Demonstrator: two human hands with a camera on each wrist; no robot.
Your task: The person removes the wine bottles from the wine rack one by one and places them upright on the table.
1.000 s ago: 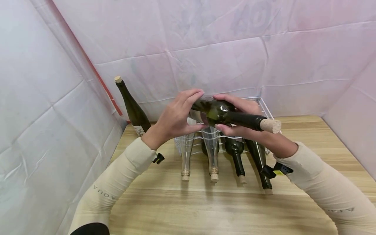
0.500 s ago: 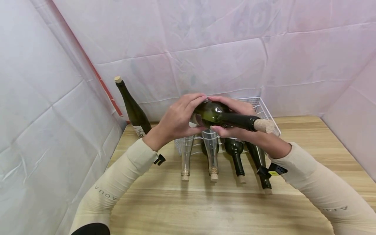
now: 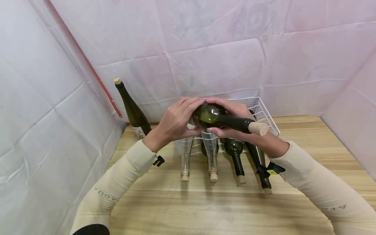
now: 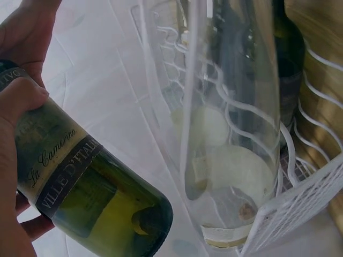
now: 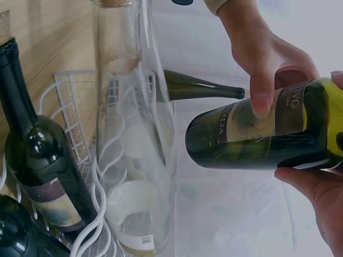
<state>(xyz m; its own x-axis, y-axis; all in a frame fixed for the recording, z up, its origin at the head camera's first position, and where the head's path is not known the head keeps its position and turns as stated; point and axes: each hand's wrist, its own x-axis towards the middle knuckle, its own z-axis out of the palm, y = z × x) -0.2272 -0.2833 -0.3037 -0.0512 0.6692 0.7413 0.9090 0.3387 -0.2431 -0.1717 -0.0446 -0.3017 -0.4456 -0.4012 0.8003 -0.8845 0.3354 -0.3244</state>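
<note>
Both hands hold a dark green wine bottle (image 3: 207, 114) above a white wire rack (image 3: 265, 116). My left hand (image 3: 175, 120) grips its body from the left, thumb below and fingers over the top. From the right, my right hand (image 3: 239, 109) curls round the body near the shoulder. The bottle lies tilted, its neck and cork (image 3: 258, 128) pointing right and toward me. In the left wrist view its label (image 4: 64, 160) reads "Ville d'Italia", with the base free of the fingers. The right wrist view shows the label (image 5: 260, 118) between both thumbs.
Two clear corked bottles (image 3: 211, 150) and two dark ones (image 3: 236, 153) lie in the rack, necks toward me over the wooden table (image 3: 188, 209). Another green bottle (image 3: 133, 109) stands at the back left. Pale sheet walls (image 3: 211, 58) enclose the table's back and sides.
The held bottle has shifted left and slightly lower, its cork end moving left too. My hands moved with it, their fingertips now close together on its body.
</note>
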